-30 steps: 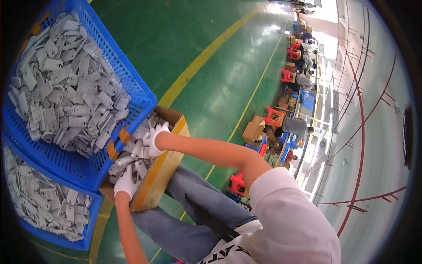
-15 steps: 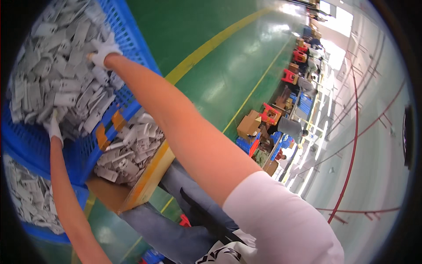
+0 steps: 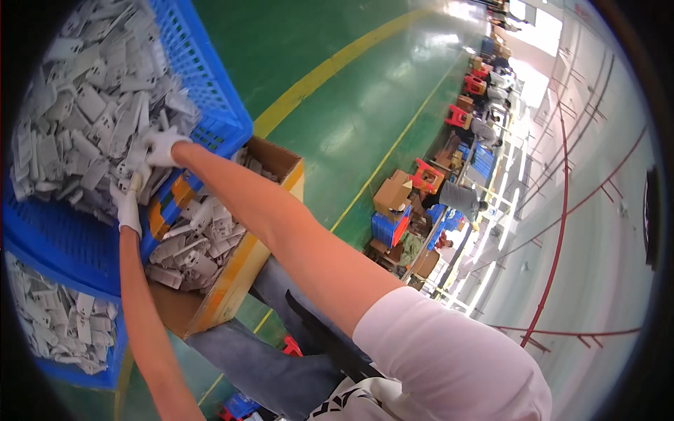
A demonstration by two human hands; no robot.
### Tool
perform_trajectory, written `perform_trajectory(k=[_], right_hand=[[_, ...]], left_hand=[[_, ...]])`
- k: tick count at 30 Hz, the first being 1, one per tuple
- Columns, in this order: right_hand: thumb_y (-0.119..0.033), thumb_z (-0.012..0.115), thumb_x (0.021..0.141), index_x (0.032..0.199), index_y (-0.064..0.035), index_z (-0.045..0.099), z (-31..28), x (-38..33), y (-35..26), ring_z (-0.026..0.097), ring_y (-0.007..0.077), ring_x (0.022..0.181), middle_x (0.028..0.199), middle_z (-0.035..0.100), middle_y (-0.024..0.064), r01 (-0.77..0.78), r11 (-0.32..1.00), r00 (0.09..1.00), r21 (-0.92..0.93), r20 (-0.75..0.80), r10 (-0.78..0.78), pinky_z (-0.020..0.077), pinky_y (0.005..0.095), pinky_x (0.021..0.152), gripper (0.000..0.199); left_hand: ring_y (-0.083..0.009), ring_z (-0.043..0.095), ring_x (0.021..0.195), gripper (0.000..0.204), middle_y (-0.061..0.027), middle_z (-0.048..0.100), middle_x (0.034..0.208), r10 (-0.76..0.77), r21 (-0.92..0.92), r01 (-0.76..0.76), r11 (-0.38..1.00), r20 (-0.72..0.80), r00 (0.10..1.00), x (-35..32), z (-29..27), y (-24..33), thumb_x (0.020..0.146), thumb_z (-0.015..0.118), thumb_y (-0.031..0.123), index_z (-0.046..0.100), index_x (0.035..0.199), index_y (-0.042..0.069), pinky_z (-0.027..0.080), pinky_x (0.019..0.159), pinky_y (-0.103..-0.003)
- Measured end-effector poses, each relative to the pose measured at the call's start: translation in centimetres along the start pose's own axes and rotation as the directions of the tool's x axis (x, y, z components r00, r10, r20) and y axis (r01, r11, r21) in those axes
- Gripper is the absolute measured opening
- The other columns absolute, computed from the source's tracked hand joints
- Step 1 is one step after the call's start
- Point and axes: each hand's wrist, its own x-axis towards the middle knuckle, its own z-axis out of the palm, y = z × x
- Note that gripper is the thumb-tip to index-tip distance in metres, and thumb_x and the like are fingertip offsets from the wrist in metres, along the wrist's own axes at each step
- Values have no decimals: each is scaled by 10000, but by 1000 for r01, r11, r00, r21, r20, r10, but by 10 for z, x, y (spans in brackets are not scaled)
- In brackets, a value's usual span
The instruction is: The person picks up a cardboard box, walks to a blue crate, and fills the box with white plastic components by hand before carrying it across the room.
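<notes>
When reading the view from left to right, can first see a lower blue crate (image 3: 119, 347) filled with white plastic pieces (image 3: 63, 323). Overlapping it from above, can see an upper blue crate (image 3: 74, 242), with a high heap (image 3: 91, 112) of similar pieces. At the right edge of this heap, has the left hand (image 3: 128, 205), white-gloved, with fingers half bent among the pieces; cannot tell of any grip on a piece. Just beside and to the right, has the right hand (image 3: 166, 149), gloved likewise, partly open, with fingers curved over the heap; here, too, cannot tell of a hold. Next to the crate side with orange tape (image 3: 182, 193), can see a cardboard box (image 3: 172, 305), containing more white pieces (image 3: 200, 242), in front of the denim-covered legs (image 3: 246, 365). Farther right, across the green floor (image 3: 316, 140), can see red stools (image 3: 428, 177) and a co-worker (image 3: 460, 200) in grey.
</notes>
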Motion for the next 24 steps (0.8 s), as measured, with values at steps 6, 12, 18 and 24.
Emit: perform_trajectory(k=[6,12,18,24], right_hand=[[-379,727,649,916,-74,717,-1,-23,-22,633,248,821,917,689,126,-101,954,883,282,467,-45,499,342,758,405],[-366,768,565,827,-68,712,-48,-106,-74,660,297,808,829,683,147,444,896,815,-11,420,-399,522,380,717,401],[-308,617,716,974,-78,700,-67,-178,-45,637,335,895,944,670,182,350,932,781,-89,577,-238,507,435,777,355],[-291,643,727,969,-117,714,-62,-161,-58,641,297,944,1012,679,126,503,799,729,-331,659,-185,518,422,790,306]], left_hand=[[-185,499,1081,490,-80,517,1194,-189,-270,318,909,413,891,-42,-20,76,922,520,354,433,1311,70,388,915,-293],[-241,472,1179,421,-128,519,1223,233,84,-260,962,249,940,-117,-72,94,864,617,135,486,1247,22,348,1010,-342],[-414,571,986,493,-243,593,1030,227,305,-431,849,527,819,-209,-69,122,752,586,23,526,1235,98,449,836,-470],[-398,574,1017,346,-205,633,1055,-100,435,-433,790,787,609,-188,-83,42,923,437,320,629,1093,87,440,881,-459]])
